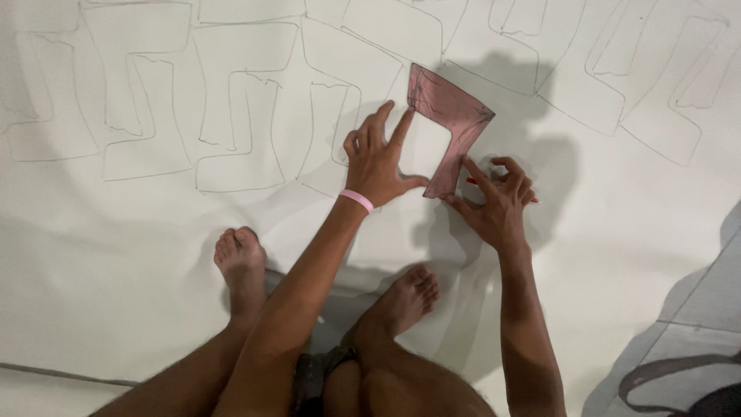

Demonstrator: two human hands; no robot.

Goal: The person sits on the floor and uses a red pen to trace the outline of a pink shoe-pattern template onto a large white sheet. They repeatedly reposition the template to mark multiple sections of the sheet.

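1. The template (455, 116), a flat dark reddish-brown piece cut in an angular hook shape, lies on the big white sheet (602, 232) in the upper middle of the view; it is tilted, with its wide bar going up to the left and its narrow leg coming down toward the person.
2. The left hand (380, 158) presses on the template from the left side; its fingers are spread and stretched, the index fingertip touches the inner edge of the wide bar, and the thumb reaches toward the lower end of the leg; the hand grips nothing, it only holds the piece down.
3. A pink wristband (356, 200) sits on the left wrist.
4. The right hand (498, 201) rests just beside the lower end of the leg; its fingers are curled around a thin red pencil (472, 181), and the index finger points along the right edge of the leg; the tip of the pencil is hidden, so I cannot tell if it touches the sheet.
5. Many traced outlines (239, 116) of the same hook shape cover the upper part of the sheet, one beside the other.
6. The two bare feet (243, 259) of the person stand on the sheet below the hands; the person is crouching.
7. At the lower right corner the sheet ends, and a grey floor (695, 340) shows there.
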